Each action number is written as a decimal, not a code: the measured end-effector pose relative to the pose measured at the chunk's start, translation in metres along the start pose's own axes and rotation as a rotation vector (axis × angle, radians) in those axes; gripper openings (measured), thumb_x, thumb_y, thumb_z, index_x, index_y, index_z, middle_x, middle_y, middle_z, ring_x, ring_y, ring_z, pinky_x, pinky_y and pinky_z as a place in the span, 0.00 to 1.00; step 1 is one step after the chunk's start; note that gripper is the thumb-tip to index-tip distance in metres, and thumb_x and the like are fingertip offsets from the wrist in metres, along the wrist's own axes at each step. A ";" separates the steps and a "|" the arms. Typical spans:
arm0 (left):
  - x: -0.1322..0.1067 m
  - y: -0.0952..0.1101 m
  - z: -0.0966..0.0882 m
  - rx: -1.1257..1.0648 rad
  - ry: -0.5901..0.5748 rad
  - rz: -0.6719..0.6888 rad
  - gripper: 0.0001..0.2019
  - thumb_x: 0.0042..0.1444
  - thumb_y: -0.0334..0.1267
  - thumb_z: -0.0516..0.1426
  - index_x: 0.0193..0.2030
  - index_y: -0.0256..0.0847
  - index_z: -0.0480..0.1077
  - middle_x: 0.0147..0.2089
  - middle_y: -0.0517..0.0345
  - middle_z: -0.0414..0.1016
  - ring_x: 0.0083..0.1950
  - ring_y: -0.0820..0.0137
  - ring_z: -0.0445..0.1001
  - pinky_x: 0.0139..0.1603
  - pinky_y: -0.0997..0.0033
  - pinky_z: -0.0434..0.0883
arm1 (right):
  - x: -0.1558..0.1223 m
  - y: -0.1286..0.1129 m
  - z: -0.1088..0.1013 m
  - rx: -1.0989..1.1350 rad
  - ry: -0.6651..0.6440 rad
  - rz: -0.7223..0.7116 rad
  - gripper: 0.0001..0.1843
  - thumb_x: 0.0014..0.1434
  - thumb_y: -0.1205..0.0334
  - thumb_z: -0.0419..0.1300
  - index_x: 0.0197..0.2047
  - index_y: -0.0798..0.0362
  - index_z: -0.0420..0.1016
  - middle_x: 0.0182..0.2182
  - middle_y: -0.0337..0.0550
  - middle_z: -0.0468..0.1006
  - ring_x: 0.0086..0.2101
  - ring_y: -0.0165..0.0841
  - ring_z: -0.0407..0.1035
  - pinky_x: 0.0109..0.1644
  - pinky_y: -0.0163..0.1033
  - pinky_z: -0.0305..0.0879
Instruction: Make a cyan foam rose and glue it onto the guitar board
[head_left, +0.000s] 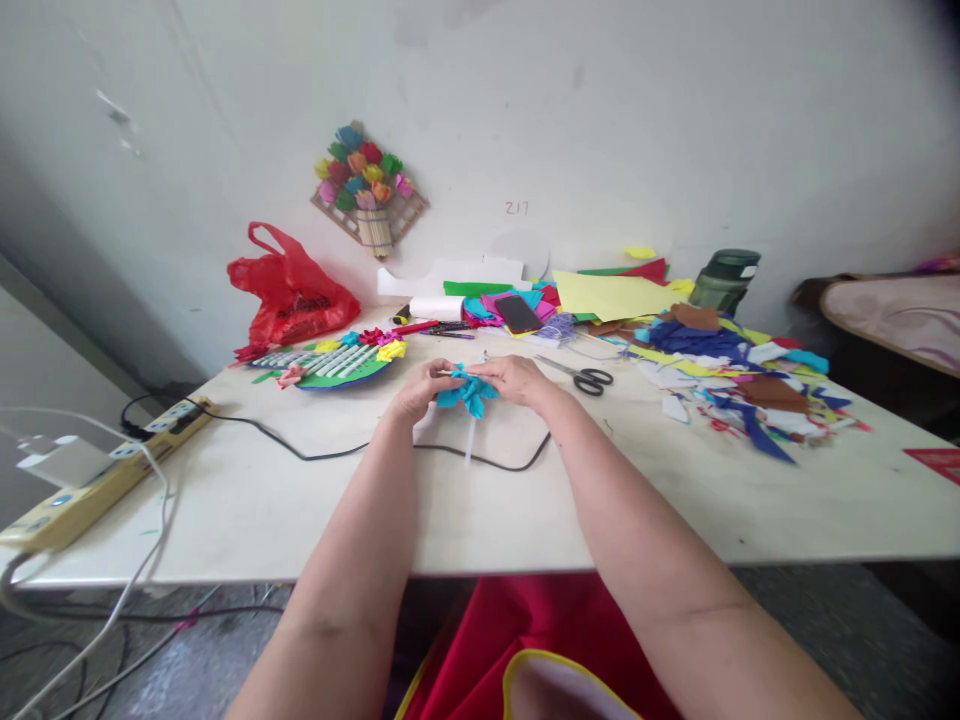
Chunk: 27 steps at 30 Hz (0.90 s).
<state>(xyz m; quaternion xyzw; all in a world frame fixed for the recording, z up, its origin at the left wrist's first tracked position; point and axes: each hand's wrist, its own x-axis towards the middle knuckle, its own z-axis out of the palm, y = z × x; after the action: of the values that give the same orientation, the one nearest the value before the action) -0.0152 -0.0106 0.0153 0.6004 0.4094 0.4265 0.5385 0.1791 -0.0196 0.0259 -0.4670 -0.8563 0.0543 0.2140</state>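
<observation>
My head camera shows me a broad white surface (495,520) carrying a multicoloured heap of paper scraps (739,370). Well left of that heap sits a crumpled red plastic bag (292,300). Left of the heap, past black-handled metal scissors (577,374), I have left grip (426,388) and right grip (514,377) pinched onto a bright-blue petalled paper flower (470,394).
</observation>
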 end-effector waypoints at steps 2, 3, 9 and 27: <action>0.000 0.000 0.002 0.003 0.014 0.007 0.17 0.31 0.36 0.65 0.30 0.38 0.66 0.22 0.63 0.68 0.22 0.75 0.66 0.21 0.77 0.58 | 0.000 -0.002 0.000 -0.018 -0.014 0.005 0.19 0.61 0.56 0.50 0.53 0.35 0.70 0.52 0.29 0.73 0.49 0.34 0.69 0.49 0.36 0.63; 0.001 0.000 0.002 -0.001 0.019 0.016 0.16 0.31 0.35 0.64 0.30 0.38 0.65 0.22 0.63 0.68 0.21 0.75 0.66 0.21 0.77 0.58 | 0.000 -0.003 0.000 -0.024 -0.017 0.009 0.19 0.61 0.56 0.50 0.54 0.35 0.69 0.52 0.29 0.72 0.49 0.34 0.69 0.49 0.36 0.63; 0.003 -0.003 0.002 -0.018 0.033 0.046 0.14 0.32 0.35 0.63 0.28 0.38 0.66 0.21 0.63 0.67 0.21 0.76 0.65 0.21 0.77 0.58 | -0.001 -0.005 -0.001 -0.018 0.005 0.002 0.18 0.61 0.56 0.50 0.53 0.36 0.70 0.51 0.31 0.74 0.48 0.34 0.69 0.48 0.35 0.63; 0.004 -0.006 -0.003 -0.047 0.059 0.123 0.13 0.35 0.35 0.63 0.31 0.38 0.68 0.21 0.64 0.68 0.21 0.76 0.64 0.22 0.76 0.59 | -0.008 -0.005 -0.012 0.027 0.040 0.086 0.20 0.59 0.60 0.51 0.54 0.44 0.70 0.44 0.40 0.78 0.42 0.35 0.71 0.43 0.36 0.62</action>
<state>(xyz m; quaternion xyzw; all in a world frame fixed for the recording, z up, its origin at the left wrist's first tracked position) -0.0171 -0.0049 0.0095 0.5984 0.3775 0.4859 0.5131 0.1838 -0.0304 0.0358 -0.5013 -0.8302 0.0655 0.2348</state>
